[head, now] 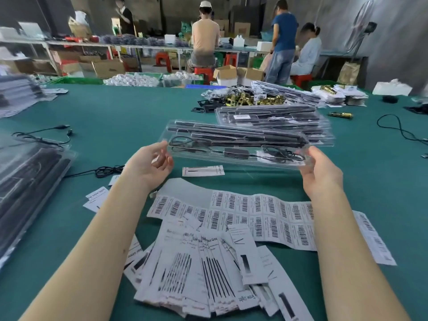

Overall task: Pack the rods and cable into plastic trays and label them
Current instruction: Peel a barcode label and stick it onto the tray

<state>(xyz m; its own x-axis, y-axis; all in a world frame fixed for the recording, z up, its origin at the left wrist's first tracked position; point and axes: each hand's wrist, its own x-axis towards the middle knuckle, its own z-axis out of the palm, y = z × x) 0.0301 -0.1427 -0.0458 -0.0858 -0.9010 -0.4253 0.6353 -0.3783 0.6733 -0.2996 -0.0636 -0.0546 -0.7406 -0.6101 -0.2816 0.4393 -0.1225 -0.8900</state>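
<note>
A clear plastic tray [234, 156] hangs above the green table, filled with black rods [231, 133] and a coiled black cable [234, 151]. My right hand [320, 172] grips its right end. My left hand [150, 163] is at the tray's left end, palm up with fingers loosely curled, and its fingertips touch the tray's edge. Below the tray lie a sheet of barcode labels [250, 216] and a fanned pile of printed paper inserts [208, 274]. One small insert card [203, 170] lies just under the tray.
A stack of packed trays [273, 121] sits behind the held one. More packed trays [30, 172] pile up at the left. Loose cables [108, 170] lie left and right [398, 128]. Brass parts [254, 99] and bags lie farther back. People work at a far bench.
</note>
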